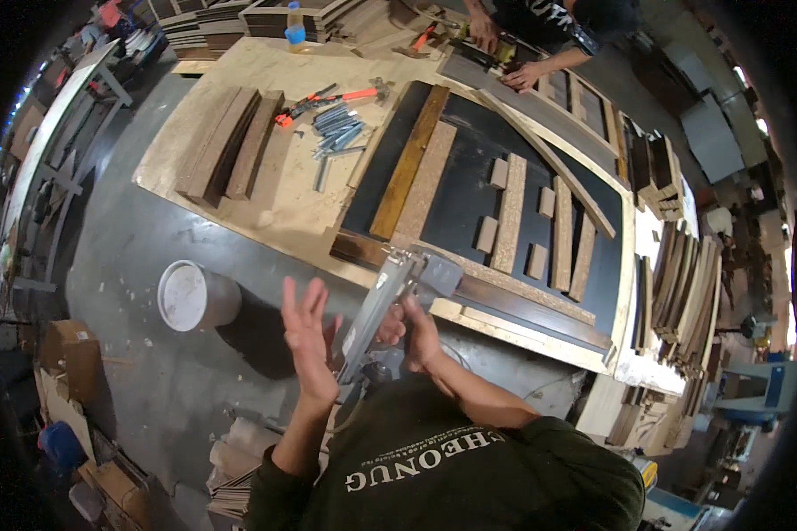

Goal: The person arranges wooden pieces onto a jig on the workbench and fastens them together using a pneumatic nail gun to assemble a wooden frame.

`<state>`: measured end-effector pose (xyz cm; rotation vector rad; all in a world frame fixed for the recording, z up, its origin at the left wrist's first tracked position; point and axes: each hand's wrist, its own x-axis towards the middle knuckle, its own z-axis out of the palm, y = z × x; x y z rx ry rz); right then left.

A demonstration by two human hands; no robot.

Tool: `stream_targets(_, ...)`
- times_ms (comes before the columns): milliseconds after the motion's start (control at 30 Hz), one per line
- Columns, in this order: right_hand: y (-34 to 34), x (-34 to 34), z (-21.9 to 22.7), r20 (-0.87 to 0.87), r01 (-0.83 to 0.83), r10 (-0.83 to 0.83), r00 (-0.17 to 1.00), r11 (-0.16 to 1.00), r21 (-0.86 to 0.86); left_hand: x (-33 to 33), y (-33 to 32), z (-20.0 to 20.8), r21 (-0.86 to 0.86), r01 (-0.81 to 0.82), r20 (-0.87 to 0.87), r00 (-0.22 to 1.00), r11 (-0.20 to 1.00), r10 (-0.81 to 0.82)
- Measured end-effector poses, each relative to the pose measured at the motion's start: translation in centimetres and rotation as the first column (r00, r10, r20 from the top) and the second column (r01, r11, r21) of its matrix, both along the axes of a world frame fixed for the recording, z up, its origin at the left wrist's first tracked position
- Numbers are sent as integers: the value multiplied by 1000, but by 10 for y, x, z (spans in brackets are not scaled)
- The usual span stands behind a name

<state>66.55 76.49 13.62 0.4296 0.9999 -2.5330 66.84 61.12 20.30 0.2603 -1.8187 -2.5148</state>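
My right hand (422,336) is wrapped round the handle of a nail gun (374,310), which I hold upright in front of my body. The gun has a long grey magazine and a dark, blocky head close to the table's front edge. Beside the magazine my left hand (308,332) is raised with its fingers spread, and nothing is in it. Beyond the gun lies a black panel (469,133) framed with wood strips. Chipboard strips (508,212) and small wood blocks (487,234) rest on it. A brown wood strip (410,164) runs along its left side.
Metal staple strips (338,128), an orange-handled hammer (350,95) and stacked boards (226,146) lie on the plywood table (274,217). A white bucket (186,296) stands on the floor at left. Across the table a co-worker's hands (524,76) work on another frame. Wood strips (682,283) are piled at right.
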Motion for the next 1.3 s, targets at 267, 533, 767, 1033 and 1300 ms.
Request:
stream_targets(267,14,-40,10,-82,8,-21,996,988,-155,-15,-17,-17,152,-108,-32,993,982,114)
stream_targets(533,7,-33,2,-30,10,-11,999,998,-55,-29,7,-9,278,-218,166,970,936,177)
stream_targets(767,8,-26,14,-97,-132,179,979,921,367,2,-10,-1,-685,-21,-136,986,728,-99)
stream_targets(1033,39,-48,70,-92,-173,968,233,134,976,-13,-12,4,-334,115,273,962,936,-21)
stream_targets(1300,146,-159,-55,2,234,793,609,-182,955,-55,-38,-3,-955,197,110,929,221,-354)
